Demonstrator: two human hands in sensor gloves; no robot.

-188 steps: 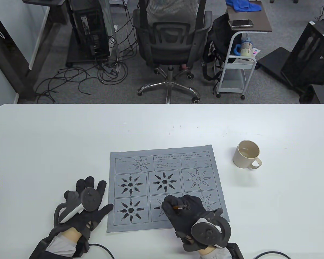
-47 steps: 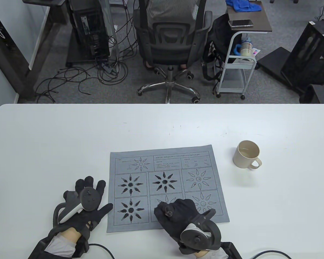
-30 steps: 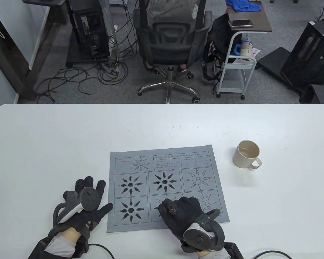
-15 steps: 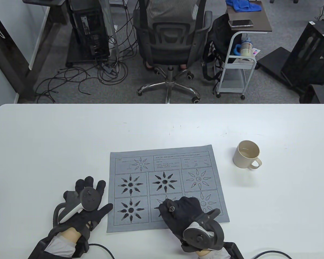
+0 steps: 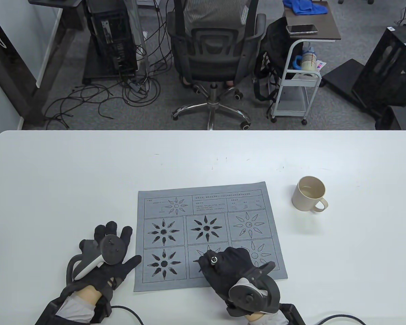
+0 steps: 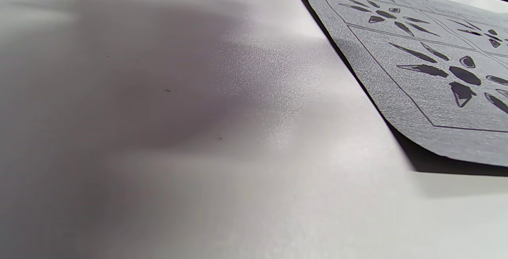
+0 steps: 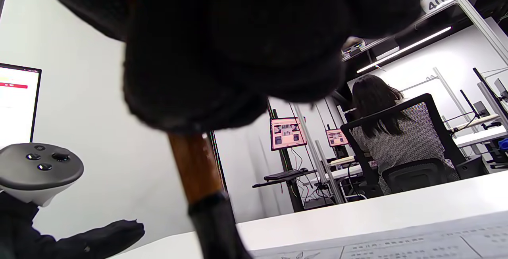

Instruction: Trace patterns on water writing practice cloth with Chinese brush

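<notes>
A grey water writing cloth point(image 5: 208, 233) with printed sunburst patterns lies on the white table point(image 5: 88, 176); it also shows in the left wrist view point(image 6: 416, 56). Three sunbursts are filled dark. My right hand point(image 5: 223, 267) grips the Chinese brush point(image 5: 213, 260) nearly upright over the lower middle sunburst; the brown shaft shows in the right wrist view point(image 7: 198, 175). The brush tip is hidden by the hand. My left hand point(image 5: 105, 257) rests flat, fingers spread, on the table just left of the cloth, its thumb at the cloth's edge.
A beige mug point(image 5: 309, 193) stands on the table to the right of the cloth. Beyond the table's far edge is an office chair point(image 5: 211, 64) with a person seated.
My right hand has shifted slightly over the lower middle sunburst, and the brush top has tilted a little. My left hand has not moved.
</notes>
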